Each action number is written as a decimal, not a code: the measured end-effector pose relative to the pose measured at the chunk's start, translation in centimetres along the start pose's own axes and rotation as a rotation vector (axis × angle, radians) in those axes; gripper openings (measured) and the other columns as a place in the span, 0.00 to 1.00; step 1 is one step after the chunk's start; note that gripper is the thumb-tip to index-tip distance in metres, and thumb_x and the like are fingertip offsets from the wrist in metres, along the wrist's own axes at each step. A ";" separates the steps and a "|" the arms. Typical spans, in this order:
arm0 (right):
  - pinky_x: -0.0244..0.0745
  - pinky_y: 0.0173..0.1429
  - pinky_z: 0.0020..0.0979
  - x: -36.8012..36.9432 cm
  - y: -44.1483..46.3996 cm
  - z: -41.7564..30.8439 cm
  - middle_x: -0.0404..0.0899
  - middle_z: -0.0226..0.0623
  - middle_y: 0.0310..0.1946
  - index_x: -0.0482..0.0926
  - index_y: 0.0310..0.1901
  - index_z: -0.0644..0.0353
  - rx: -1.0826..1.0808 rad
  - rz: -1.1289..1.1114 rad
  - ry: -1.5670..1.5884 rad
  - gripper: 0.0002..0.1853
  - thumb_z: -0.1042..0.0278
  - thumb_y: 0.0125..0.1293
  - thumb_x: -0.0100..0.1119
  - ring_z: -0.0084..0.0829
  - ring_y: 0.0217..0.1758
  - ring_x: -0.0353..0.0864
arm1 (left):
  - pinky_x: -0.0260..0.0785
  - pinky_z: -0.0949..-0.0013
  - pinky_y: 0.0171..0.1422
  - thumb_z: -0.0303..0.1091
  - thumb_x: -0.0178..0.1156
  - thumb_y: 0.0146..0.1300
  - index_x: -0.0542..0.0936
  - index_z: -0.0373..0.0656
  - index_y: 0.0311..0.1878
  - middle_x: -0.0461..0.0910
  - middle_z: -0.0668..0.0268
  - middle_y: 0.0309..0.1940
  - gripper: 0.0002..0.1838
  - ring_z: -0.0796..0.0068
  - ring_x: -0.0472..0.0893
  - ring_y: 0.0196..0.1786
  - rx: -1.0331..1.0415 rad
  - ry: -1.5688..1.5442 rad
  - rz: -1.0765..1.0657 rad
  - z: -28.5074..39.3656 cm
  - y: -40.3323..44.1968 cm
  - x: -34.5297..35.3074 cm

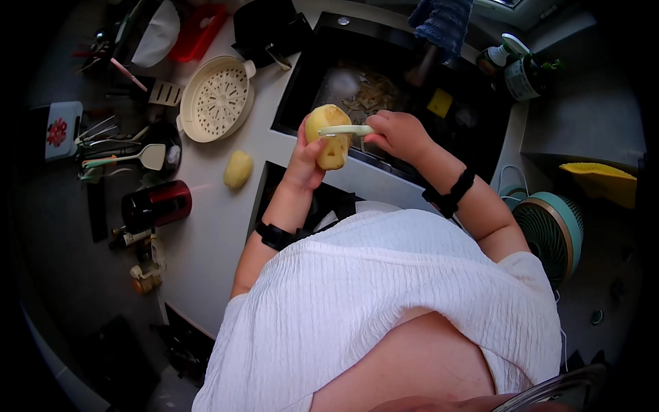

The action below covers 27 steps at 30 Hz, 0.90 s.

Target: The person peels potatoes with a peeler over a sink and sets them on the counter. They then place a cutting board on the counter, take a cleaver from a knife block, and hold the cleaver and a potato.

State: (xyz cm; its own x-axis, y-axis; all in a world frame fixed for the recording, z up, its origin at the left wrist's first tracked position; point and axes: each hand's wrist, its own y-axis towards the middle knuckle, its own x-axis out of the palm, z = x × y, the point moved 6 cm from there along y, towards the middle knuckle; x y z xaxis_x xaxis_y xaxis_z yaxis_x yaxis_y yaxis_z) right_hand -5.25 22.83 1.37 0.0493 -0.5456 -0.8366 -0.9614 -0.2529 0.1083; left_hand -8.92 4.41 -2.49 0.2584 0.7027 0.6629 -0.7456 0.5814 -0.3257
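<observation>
Left hand (302,161): grip closed around the side of a peeled-looking potato (333,155), fingers partly hidden behind it. Right hand (398,135): grip closed on the handle of a pale green peeler (355,129), its head lying across the face of the potato; whether the blade cuts in cannot be told. The potato is held up near the front edge of the dark sink (300,86), with a few marks visible on its surface. Peelings (371,93) lie in the sink; a yellow sponge (440,103) is to their right. On the bench (213,240), a second potato (238,169) rests near a cream colander (218,99), apart from it.
</observation>
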 end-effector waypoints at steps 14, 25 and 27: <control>0.75 0.40 0.46 -0.8 0.7 9.8 0.80 0.44 0.34 0.76 0.40 0.58 0.613 0.047 -0.042 0.21 0.46 0.70 0.48 0.49 0.39 0.80 | 0.75 0.57 0.57 0.43 0.66 0.51 0.66 0.47 0.65 0.73 0.60 0.56 0.37 0.61 0.77 0.55 0.006 0.036 0.019 -1.0 -1.3 -0.1; 0.74 0.49 0.39 0.4 -2.0 -3.1 0.78 0.40 0.40 0.75 0.48 0.58 0.141 -0.083 0.212 0.26 0.47 0.56 0.68 0.45 0.43 0.79 | 0.69 0.51 0.64 0.44 0.52 0.72 0.58 0.55 0.68 0.68 0.63 0.62 0.25 0.59 0.72 0.64 0.035 -0.051 0.290 -1.1 -0.5 -1.6; 0.74 0.48 0.40 1.6 -1.7 -3.1 0.78 0.41 0.41 0.72 0.50 0.57 0.224 0.126 0.297 0.34 0.42 0.50 0.71 0.47 0.43 0.79 | 0.68 0.49 0.65 0.43 0.52 0.72 0.57 0.56 0.68 0.67 0.63 0.64 0.25 0.60 0.70 0.65 0.056 -0.085 0.309 -1.8 -0.4 -0.7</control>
State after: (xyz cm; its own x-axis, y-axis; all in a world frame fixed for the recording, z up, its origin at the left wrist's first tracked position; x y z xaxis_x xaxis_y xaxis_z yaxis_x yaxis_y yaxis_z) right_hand -2.66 19.95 1.54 -0.0280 -0.7772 -0.6286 -0.9986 -0.0065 0.0524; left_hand -7.76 4.40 -4.04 -0.0357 0.8046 0.5928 -0.8141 0.3206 -0.4842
